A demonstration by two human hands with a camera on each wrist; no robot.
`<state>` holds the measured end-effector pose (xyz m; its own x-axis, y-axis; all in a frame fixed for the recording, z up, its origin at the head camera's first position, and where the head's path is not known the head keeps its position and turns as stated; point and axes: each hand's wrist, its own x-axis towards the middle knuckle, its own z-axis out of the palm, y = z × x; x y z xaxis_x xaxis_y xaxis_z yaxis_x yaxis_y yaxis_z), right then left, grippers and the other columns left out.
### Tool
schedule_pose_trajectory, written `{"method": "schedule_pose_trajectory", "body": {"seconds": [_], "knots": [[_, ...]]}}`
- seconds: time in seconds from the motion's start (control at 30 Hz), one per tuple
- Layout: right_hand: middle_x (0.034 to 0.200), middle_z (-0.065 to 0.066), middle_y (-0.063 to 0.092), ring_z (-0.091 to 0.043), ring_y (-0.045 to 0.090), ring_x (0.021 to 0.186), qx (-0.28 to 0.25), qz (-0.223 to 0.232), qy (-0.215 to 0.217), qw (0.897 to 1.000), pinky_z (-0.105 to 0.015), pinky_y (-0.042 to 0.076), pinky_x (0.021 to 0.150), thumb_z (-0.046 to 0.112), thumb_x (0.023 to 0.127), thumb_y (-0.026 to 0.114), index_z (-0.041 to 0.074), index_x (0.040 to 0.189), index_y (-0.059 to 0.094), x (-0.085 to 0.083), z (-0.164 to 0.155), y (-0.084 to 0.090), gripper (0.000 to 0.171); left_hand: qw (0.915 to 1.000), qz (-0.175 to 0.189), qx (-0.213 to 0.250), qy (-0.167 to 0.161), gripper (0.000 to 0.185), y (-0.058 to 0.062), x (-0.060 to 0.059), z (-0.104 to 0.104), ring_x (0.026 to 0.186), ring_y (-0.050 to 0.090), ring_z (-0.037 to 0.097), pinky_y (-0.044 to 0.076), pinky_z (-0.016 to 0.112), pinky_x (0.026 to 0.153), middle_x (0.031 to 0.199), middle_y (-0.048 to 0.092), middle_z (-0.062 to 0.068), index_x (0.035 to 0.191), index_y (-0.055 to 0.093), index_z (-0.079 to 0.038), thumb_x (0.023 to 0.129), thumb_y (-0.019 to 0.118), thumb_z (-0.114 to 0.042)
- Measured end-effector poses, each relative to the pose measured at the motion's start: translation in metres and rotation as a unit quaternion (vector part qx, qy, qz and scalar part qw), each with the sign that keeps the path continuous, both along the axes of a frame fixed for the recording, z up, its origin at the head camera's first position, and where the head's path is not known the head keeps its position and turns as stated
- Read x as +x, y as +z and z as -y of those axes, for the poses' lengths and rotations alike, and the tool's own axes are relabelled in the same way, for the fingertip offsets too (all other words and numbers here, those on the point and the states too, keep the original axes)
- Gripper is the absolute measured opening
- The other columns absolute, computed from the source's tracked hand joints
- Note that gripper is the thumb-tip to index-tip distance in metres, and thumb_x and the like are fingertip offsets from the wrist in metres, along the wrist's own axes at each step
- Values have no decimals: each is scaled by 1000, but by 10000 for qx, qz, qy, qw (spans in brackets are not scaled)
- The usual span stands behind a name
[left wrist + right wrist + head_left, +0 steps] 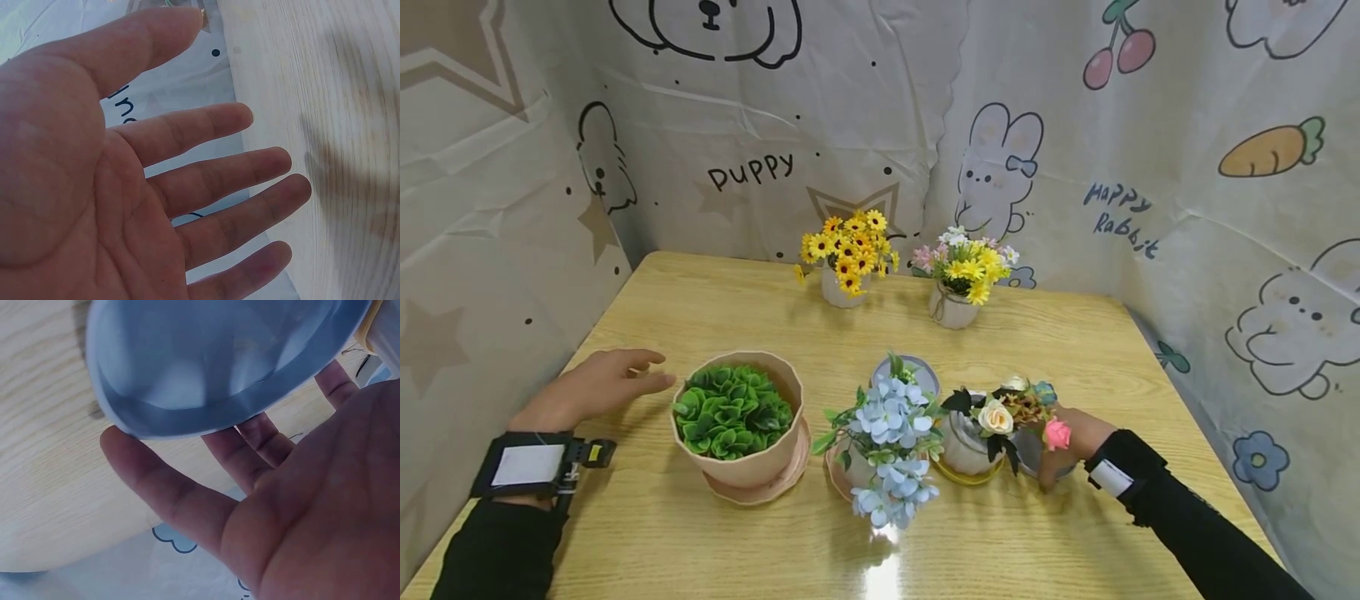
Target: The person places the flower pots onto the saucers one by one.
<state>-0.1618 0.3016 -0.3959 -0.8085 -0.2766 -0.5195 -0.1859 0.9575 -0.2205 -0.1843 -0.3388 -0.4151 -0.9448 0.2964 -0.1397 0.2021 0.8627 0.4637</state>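
Note:
My left hand [655, 372] hovers flat, palm down, over the wooden table [700, 300], just left of a pink pot of green succulent leaves [733, 412]; it holds nothing. In the left wrist view the left hand [125, 187] shows spread, straight fingers above the table [312, 75]. My right hand [1071, 446] wraps a small blue-grey pot [1028, 454] with a pink rose [1057, 434] at the table's right. In the right wrist view the pot [212, 356] sits between the thumb and fingers of the right hand [250, 487].
A pot of light blue blossoms [887, 442] and a grey pot with a white rose on a yellow saucer [973, 437] stand mid-table. Yellow daisies [846, 258] and a mixed bouquet [962, 279] stand at the back. Cartoon-printed cloth [1225, 250] walls three sides.

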Motion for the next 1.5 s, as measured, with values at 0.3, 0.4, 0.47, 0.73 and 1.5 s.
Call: {"method": "schedule_pose_trajectory", "body": {"seconds": [0.3, 0.4, 0.47, 0.73, 1.5], "knots": [[145, -33, 41, -44, 53, 120, -1082, -209, 592, 9921, -54, 57, 92, 23, 56, 107, -6, 150, 39, -16, -26, 1, 120, 9999, 16, -40, 140, 70, -5, 3, 4, 124, 58, 62, 53, 70, 92, 136, 58, 44, 146, 53, 15, 110, 59, -45], [143, -29, 33, -45, 43, 121, -1667, -650, 1271, 9756, -58, 52, 89, 18, 74, 98, 7, 154, 33, -36, -45, -2, 103, 9999, -4, -40, 165, 71, -6, 5, 5, 124, 58, 61, 53, 71, 93, 136, 58, 44, 147, 53, 14, 109, 59, -46], [137, -28, 33, -45, 39, 118, -1820, -940, 1373, 9691, -58, 48, 86, 5, 80, 87, 11, 150, 35, -46, -49, 3, 87, 9999, -39, -4, 154, 71, -6, 6, 6, 124, 58, 61, 53, 71, 94, 137, 58, 44, 147, 53, 14, 110, 59, -46], [146, -35, 27, -53, 34, 135, -1777, -1332, 302, 9746, -71, 40, 104, 24, 94, 83, -3, 155, 27, -74, -37, 30, 87, 9998, 3, -6, 176, 72, -3, 8, 7, 125, 58, 60, 53, 70, 94, 137, 59, 43, 148, 52, 15, 110, 58, -46], [166, -36, 9, -59, 28, 148, -2846, -1728, -1273, 9343, -68, 36, 117, 43, 93, 82, 2, 167, 6, -158, -5, -15, 114, 9996, -54, 117, 241, 67, 1, 15, 10, 125, 59, 59, 53, 69, 96, 140, 59, 40, 146, 54, 15, 109, 61, -41]]}}
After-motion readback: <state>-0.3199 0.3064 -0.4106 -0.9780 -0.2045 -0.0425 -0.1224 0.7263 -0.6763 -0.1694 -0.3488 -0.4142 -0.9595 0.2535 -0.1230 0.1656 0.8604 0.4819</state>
